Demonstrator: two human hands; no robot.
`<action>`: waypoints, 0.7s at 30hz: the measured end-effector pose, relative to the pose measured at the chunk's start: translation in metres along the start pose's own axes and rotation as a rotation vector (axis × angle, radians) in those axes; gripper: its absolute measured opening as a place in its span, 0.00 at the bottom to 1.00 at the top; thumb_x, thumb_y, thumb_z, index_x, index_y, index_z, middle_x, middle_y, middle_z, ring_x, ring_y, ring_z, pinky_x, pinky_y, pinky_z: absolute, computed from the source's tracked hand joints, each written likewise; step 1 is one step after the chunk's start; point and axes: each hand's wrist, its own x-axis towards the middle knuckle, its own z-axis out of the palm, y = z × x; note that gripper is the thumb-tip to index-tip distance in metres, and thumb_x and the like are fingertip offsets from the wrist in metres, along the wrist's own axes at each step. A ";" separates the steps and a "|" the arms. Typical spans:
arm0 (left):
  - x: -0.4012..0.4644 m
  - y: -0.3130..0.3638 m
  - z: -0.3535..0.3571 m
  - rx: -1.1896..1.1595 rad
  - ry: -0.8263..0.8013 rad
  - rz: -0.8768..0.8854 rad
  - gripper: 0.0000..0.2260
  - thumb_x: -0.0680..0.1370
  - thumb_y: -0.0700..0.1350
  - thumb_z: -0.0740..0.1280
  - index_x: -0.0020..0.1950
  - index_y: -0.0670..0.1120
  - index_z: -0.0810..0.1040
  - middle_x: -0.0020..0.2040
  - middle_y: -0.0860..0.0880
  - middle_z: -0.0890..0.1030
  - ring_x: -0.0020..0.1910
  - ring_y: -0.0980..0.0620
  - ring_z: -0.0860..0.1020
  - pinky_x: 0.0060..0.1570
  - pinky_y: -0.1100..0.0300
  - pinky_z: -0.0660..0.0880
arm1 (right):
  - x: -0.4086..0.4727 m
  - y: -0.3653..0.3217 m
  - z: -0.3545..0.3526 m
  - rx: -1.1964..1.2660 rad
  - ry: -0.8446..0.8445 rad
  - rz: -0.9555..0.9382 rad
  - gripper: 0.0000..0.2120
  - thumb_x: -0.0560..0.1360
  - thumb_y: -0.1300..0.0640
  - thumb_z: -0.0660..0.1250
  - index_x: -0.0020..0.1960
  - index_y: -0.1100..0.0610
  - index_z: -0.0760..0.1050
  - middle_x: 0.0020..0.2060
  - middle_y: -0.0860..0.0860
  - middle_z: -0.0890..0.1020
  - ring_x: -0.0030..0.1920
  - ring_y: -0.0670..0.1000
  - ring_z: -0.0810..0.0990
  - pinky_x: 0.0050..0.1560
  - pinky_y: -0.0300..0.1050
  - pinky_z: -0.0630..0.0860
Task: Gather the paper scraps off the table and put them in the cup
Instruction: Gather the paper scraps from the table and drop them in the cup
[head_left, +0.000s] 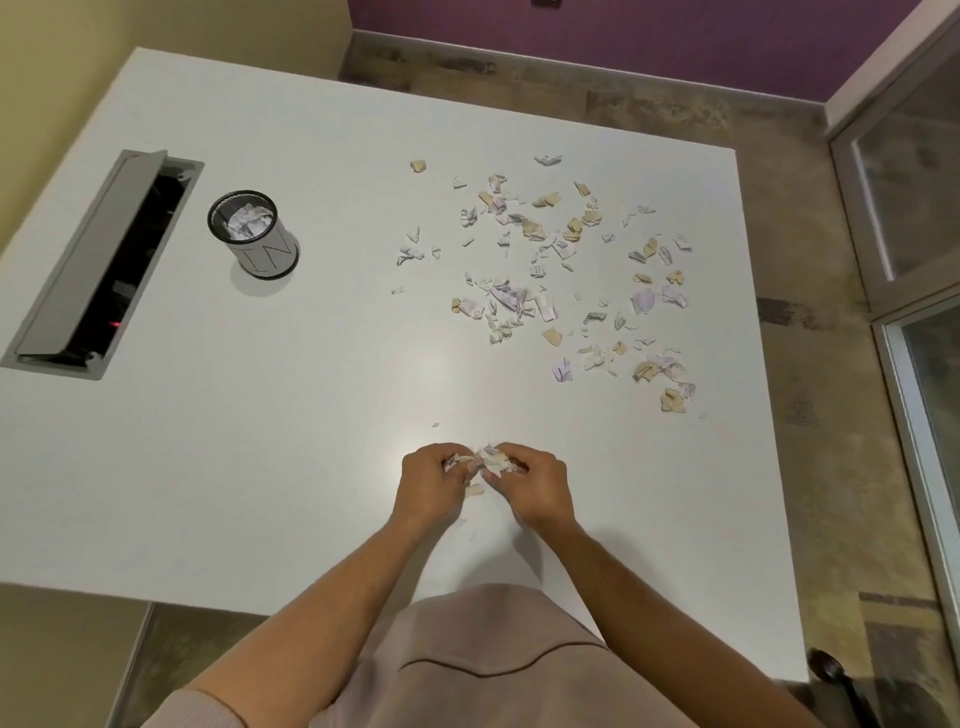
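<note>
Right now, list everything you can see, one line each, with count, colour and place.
table: one, white, fills most of the view.
cup: one, grey mesh with a black rim, far left part of the table, already holding crumpled paper.
cable hatch: one, grey, lid raised, left edge of the table.
loose paper scraps: many, white, pale purple and tan, scattered over the right half of the table.
bunch of scraps: one, same colours, held between both hands near the front.
floor: brownish, mottled, right of and beyond the table.
wall: purple, at the far end.
glass door: grey-framed, far right.
left hand: grips the bunch.
right hand: grips the bunch.
</note>
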 end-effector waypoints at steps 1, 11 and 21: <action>0.003 0.002 -0.004 -0.040 0.004 -0.021 0.04 0.75 0.41 0.71 0.43 0.48 0.85 0.37 0.53 0.84 0.37 0.56 0.82 0.39 0.67 0.74 | 0.003 -0.003 0.001 0.060 -0.008 0.034 0.12 0.71 0.57 0.75 0.55 0.52 0.83 0.45 0.43 0.86 0.45 0.42 0.84 0.50 0.38 0.79; 0.035 0.025 -0.080 -0.486 0.047 -0.102 0.07 0.75 0.36 0.71 0.44 0.47 0.85 0.39 0.43 0.86 0.39 0.46 0.84 0.40 0.59 0.81 | 0.037 -0.067 0.029 0.609 -0.140 0.044 0.15 0.70 0.56 0.76 0.56 0.53 0.83 0.52 0.55 0.85 0.54 0.58 0.84 0.56 0.51 0.80; 0.089 0.027 -0.202 -0.558 0.210 -0.044 0.06 0.74 0.38 0.72 0.46 0.49 0.85 0.40 0.49 0.86 0.40 0.51 0.85 0.41 0.64 0.80 | 0.090 -0.169 0.088 0.721 -0.211 0.080 0.13 0.70 0.62 0.76 0.53 0.52 0.84 0.50 0.54 0.86 0.50 0.51 0.83 0.55 0.47 0.78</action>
